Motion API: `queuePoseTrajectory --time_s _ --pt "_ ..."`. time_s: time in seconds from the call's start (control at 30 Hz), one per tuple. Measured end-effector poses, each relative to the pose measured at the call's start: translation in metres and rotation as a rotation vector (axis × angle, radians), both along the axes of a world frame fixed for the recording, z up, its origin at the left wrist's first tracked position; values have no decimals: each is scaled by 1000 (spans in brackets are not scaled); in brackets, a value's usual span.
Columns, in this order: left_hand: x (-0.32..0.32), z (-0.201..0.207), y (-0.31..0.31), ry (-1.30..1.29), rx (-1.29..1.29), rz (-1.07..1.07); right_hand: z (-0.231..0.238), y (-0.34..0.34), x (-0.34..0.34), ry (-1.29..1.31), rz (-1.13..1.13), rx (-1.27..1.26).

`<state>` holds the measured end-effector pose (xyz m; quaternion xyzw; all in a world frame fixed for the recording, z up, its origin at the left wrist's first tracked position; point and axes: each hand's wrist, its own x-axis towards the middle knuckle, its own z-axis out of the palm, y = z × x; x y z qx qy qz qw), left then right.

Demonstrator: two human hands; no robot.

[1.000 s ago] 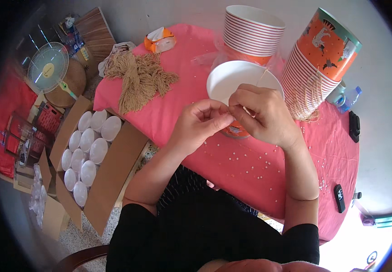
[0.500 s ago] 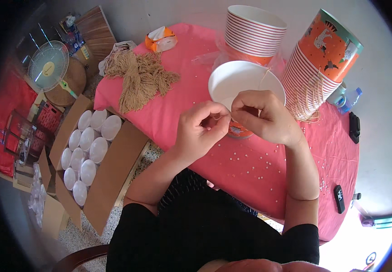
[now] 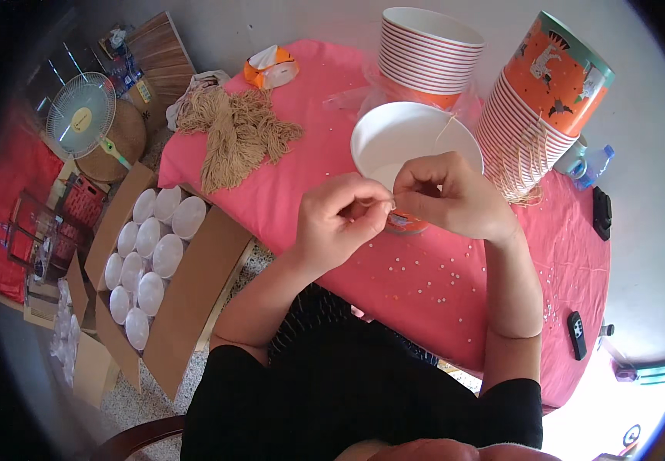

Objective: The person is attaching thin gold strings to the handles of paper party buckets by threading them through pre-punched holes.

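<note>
**Both hands pinched at the near rim of the tub**

Your left hand [image 3: 340,227] and right hand [image 3: 459,196] meet near the middle of the frame, over the near side of the tub [image 3: 386,138]. The fingers of each are drawn into a narrow pinch, tips almost together, seemingly on cord. What lies between the tips is too fine to make out. The tub stands on the pink counter [image 3: 425,338], its white mouth toward you, with a length of cord [image 3: 445,132] at the far right of its rim.

The step in hand looks like fixing or knotting cord at the near rim. The next move likely calls for a firm pinch from both hands and an even pull, without bending the wall.

Your hands hide that part of the rim. Close behind stands the back stack [image 3: 428,65], partly in clear wrap [image 3: 344,100]; the right stack [image 3: 555,73], with cords [image 3: 530,165] hanging from it, leaves your right side little room. White dots [image 3: 418,284] litter the counter nearer you. A heap of yarn [image 3: 236,138] and an orange packet [image 3: 271,67] lie upper left; a remote [image 3: 576,336] lies lower right. At left, a box [image 3: 198,296] holds clear cups [image 3: 167,255].
</note>
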<state>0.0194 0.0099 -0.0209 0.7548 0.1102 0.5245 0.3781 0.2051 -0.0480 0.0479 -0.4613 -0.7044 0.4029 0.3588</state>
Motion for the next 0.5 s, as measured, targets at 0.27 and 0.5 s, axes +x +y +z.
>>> queuePoseTrajectory --time_s 0.27,0.5 --pt "-4 -2 12 -193 -884 -417 -16 12 -15 -86 -178 732" --pt "-11 1 15 -240 -1028 -659 -20 13 -19 -165 -183 803"
